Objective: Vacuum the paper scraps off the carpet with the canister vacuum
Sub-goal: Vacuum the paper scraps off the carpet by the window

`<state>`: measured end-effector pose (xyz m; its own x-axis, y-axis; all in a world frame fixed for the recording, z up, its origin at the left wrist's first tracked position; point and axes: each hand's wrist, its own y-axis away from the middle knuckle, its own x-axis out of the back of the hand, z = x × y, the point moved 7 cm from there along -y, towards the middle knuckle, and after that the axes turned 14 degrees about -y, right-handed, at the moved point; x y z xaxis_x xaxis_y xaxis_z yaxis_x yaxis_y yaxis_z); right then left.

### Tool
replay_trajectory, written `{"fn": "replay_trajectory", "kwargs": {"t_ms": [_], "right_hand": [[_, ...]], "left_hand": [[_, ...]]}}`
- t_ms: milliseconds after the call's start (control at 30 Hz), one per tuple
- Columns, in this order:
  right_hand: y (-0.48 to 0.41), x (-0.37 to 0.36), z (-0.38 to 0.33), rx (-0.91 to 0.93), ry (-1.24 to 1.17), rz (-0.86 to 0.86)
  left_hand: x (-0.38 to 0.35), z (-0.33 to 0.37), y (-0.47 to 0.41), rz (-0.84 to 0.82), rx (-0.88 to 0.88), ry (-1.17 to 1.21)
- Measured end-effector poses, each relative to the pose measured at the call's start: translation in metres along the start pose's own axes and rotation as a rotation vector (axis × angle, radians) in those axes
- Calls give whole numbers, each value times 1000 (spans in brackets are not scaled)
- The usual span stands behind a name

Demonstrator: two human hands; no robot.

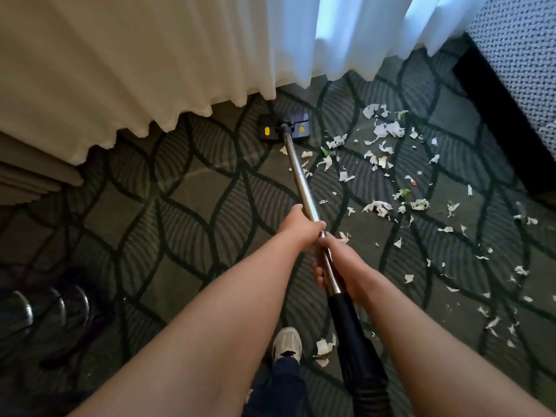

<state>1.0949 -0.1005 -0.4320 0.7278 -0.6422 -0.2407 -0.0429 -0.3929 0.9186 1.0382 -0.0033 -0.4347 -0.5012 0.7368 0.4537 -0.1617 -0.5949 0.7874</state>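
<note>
**Hidden, cut off or unclear**
- Dark rounded objects point(45, 308), on the carpet well left of the hands: blurred, could not be identified.
- Black corrugated hose point(361, 371): ran from the black cuff behind the right hand and was cut off by the lower frame edge.
- Grey knitted upholstery point(517, 55), far right beyond the hands: only a corner showed.
- One pale trainer point(287, 344) and a dark trouser leg point(282, 383), behind the hands: the leg was cut off below.

**Hands**
- Left hand point(301, 227): wrapped round the metal wand point(301, 179), the forward grip.
- Right hand point(334, 257): closed on the same wand just behind the left, touching it. Its fingers curled under the tube and its palm was hidden.

**Vacuum**
- Floor head point(284, 129): dark with two yellow marks, flat on the patterned carpet point(180, 236). It sat well ahead of both hands at the wand's far end. Its front edge was near the hem of the beige curtain point(120, 70), with the white sheer curtain point(346, 34) to the right.

**Paper scraps**
- Paper scraps point(386, 129): torn white pieces, a few with green or red. They were scattered over the carpet to the right of the hands and the wand.
- The densest patch lay ahead and to the right, beside the floor head.
- A few bits lay just beside the wand.
- One clump lay behind the hands, between the trainer and the hose.
</note>
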Motion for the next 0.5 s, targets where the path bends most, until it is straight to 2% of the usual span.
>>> {"fn": "replay_trajectory", "kwargs": {"t_ms": [133,300,500], "right_hand": [[8,10,-27,121,68,3],[21,35,-29,111,129,16],[44,69,-8,108,147,60]], "left_hand": [[-11,21,2,-1,-58,19],[-32,30,15,-64,-58,66],[-66,25,42,-20,-55,17]]}}
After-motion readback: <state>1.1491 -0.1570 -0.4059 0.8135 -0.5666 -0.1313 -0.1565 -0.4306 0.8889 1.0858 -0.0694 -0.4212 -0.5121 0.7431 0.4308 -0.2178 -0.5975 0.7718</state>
